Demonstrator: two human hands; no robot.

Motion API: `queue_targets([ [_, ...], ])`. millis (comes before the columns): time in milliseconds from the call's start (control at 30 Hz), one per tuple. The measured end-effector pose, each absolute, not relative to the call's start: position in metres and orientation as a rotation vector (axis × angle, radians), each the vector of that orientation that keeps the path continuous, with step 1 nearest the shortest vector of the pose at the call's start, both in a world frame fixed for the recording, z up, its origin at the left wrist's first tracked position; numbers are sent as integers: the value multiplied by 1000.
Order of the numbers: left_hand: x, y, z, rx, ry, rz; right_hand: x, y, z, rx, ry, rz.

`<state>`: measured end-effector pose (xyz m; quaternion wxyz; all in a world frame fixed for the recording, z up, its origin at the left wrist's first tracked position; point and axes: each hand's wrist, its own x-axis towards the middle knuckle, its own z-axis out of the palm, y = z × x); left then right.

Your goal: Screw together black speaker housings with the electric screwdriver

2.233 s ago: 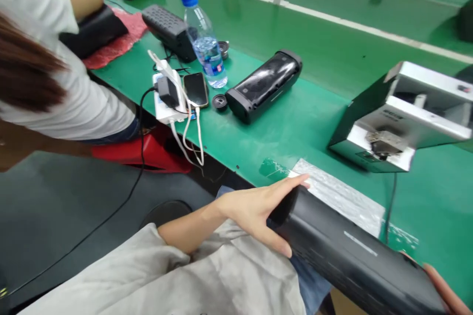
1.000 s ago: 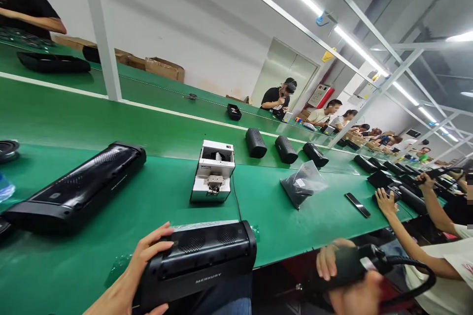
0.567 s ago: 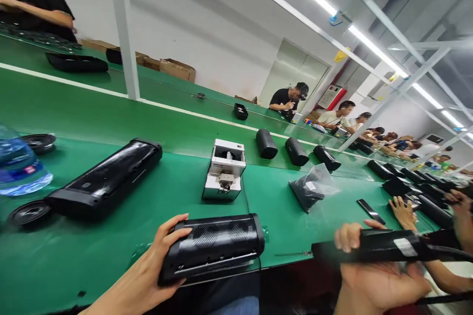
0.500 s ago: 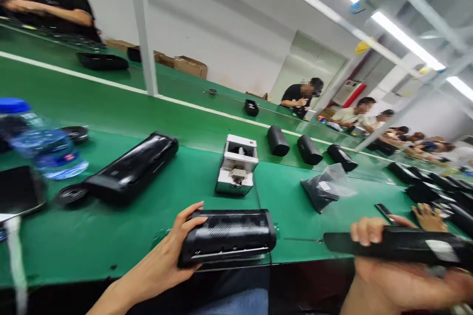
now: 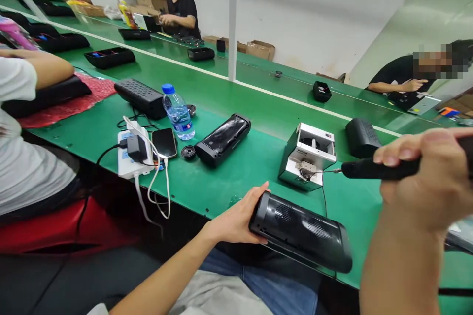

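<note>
My left hand (image 5: 242,214) is closed around the left end of a black speaker housing (image 5: 301,231) with perforated grille areas, at the table's front edge. In my right hand (image 5: 424,177) is a black electric screwdriver (image 5: 369,168), held sideways with its thin bit pointing left. The bit's tip is at the front of a white and grey screw feeder (image 5: 310,155); whether a screw sits on it is too small to tell. Another black speaker housing (image 5: 223,140) lies left of the feeder, beside a small round speaker driver (image 5: 188,152).
A water bottle (image 5: 179,113), a phone (image 5: 164,143) and a power strip (image 5: 135,152) with cables are on the left. A co-worker's arm (image 5: 40,66) rests at far left. Beyond the feeder, a black housing (image 5: 361,137) stands near the white line. Other people sit across.
The view has swung left. My right hand has brought the screwdriver from the right over to the screw feeder. The speaker in my left hand now slants down to the right.
</note>
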<state>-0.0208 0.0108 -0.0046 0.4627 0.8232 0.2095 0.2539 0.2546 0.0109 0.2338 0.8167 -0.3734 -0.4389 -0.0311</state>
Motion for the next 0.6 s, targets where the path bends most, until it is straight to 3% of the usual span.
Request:
queue_targets([
  [600,-18,15,-2,1994,450,666,252,57,226,-936,-1054,-74],
])
